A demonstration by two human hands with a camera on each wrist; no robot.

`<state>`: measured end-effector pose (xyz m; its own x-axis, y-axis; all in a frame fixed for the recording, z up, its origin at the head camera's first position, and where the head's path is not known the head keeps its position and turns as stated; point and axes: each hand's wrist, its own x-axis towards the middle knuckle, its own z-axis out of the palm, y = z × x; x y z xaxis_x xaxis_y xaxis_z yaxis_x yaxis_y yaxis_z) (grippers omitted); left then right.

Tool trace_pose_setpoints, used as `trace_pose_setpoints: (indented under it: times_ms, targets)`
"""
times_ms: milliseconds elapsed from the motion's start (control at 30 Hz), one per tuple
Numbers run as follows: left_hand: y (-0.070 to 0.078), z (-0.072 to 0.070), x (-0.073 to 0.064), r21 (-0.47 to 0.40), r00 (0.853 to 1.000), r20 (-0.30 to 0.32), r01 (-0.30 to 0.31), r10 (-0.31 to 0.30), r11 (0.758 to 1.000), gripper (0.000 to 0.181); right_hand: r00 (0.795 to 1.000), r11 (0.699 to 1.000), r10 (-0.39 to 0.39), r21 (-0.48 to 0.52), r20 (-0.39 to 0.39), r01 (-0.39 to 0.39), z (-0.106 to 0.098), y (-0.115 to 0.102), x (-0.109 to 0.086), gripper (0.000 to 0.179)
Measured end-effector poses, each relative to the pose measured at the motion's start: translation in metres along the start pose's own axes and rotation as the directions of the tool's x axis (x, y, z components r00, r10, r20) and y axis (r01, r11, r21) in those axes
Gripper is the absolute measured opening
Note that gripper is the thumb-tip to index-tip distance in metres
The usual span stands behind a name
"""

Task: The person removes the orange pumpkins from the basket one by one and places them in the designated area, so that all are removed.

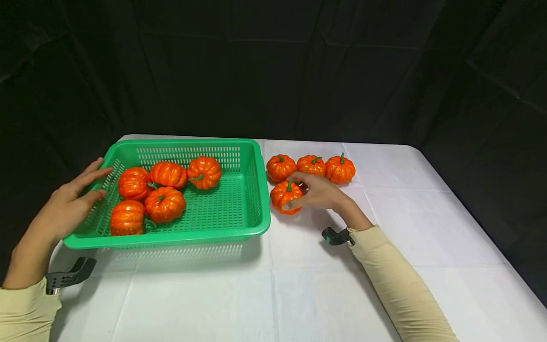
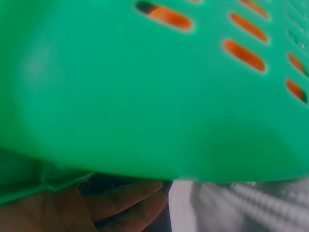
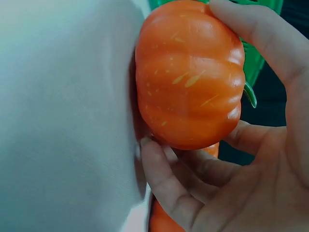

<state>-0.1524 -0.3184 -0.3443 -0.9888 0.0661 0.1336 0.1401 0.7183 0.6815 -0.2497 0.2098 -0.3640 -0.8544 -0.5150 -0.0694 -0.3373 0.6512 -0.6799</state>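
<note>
My right hand [image 1: 318, 191] holds a small orange pumpkin [image 1: 285, 196] with a green stem, just right of the green basket [image 1: 239, 233]. In the right wrist view the thumb lies on one side of this pumpkin [image 3: 188, 77] and the fingers [image 3: 166, 181] curl round the other, close to the white cloth. My left hand [image 1: 64, 206] rests at the basket's left rim with its fingers extended and the thumb apart. The left wrist view is mostly filled by the basket wall [image 2: 120, 96], with part of the hand [image 2: 120, 205] below it. Several pumpkins [image 1: 165, 204] lie in the basket's left and middle.
Three more pumpkins [image 1: 311, 165] stand in a row behind my right hand. A white cloth [image 1: 205, 299] covers the table, and a black curtain [image 1: 273, 71] hangs behind it. Each wrist wears a dark camera mount [image 1: 335, 236].
</note>
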Motion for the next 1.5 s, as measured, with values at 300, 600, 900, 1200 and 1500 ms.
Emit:
trace_pose_setpoints:
  times_ms: [300,600,900,1200,1500]
  targets:
    - [0.001,-0.001,-0.001,0.011,1.000,-0.004,0.005,-0.005,1.000,0.051,0.998,0.998,0.025,-0.055,-0.062,-0.028,0.005,-0.002,0.002,0.067]
    - [0.001,-0.001,-0.002,0.009,1.000,-0.001,0.005,-0.005,1.000,0.051,0.996,0.996,0.026,-0.078,-0.083,-0.033,0.008,-0.003,0.003,0.060]
    - [0.005,-0.002,-0.002,0.017,1.000,0.004,0.006,-0.006,1.000,0.051,0.997,0.989,0.008,-0.144,-0.080,-0.019,-0.004,-0.012,-0.003,0.070]
    - [0.005,-0.003,-0.001,-0.007,1.000,0.017,0.012,-0.012,1.000,0.052,0.974,0.991,-0.134,-0.055,-0.184,0.126,-0.023,-0.063,-0.002,0.060]
    - [0.003,-0.002,-0.002,-0.018,1.000,0.019,0.007,-0.007,1.000,0.052,0.936,0.933,-0.340,0.095,-0.087,0.348,-0.020,-0.151,0.031,0.051]
